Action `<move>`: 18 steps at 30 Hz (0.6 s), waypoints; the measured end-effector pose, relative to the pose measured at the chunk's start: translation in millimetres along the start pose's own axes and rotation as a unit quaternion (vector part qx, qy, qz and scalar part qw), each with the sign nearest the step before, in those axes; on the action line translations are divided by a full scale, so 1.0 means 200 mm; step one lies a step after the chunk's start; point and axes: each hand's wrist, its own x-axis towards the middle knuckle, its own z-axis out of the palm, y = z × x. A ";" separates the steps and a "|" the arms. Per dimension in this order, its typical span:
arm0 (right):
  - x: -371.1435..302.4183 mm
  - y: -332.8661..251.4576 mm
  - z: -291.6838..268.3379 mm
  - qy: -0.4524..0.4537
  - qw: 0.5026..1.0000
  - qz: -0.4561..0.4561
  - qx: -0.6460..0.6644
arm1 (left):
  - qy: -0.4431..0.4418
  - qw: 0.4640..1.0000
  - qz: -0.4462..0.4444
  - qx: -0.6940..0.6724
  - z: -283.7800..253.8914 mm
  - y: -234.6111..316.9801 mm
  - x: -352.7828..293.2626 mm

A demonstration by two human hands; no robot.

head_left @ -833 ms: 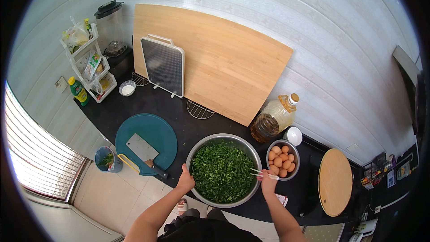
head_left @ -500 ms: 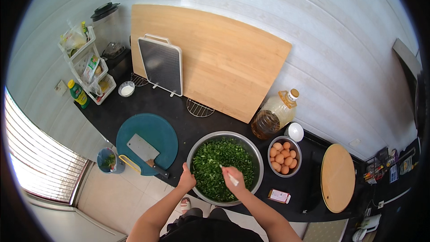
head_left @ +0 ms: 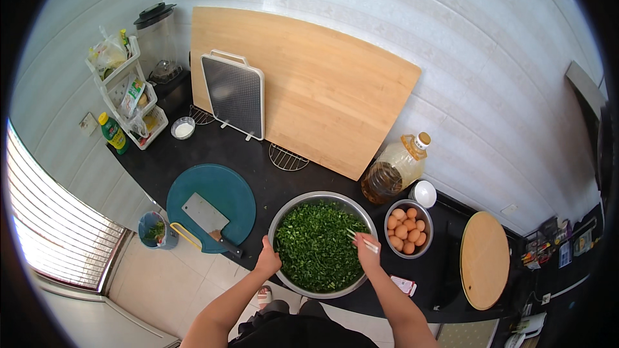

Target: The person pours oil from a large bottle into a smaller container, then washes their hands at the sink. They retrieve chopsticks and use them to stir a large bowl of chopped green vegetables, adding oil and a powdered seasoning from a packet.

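A wide steel bowl (head_left: 289,203) full of chopped dark green leaves (head_left: 317,245) stands at the counter's front edge. My left hand (head_left: 268,258) grips its left rim, thumb up along the side. In my right hand (head_left: 368,252) is a pair of light-coloured chopsticks (head_left: 353,234), held over the right part of the bowl with the tips pointing to the upper left. To the left, a cleaver (head_left: 207,214) with a dark handle lies on a round teal cutting board (head_left: 238,187). A smaller steel bowl of brown eggs (head_left: 405,229) sits to the right.
Behind stand a large wooden board (head_left: 335,90), a grey board (head_left: 235,96) and an oil jug (head_left: 394,169). A small box (head_left: 403,285) lies near my right forearm. Round wooden lid (head_left: 485,261) at right; glass bowl of white powder (head_left: 183,128) and bin (head_left: 158,231) at left.
My right hand has moved from the middle of the leaves to the bowl's right rim, bringing the chopsticks with it. My left hand keeps its place on the rim.
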 end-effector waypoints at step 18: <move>-0.13 -0.07 -0.07 -0.071 0.987 -0.110 -0.088 | 0.002 1.000 0.004 0.014 0.00 -0.01 0.00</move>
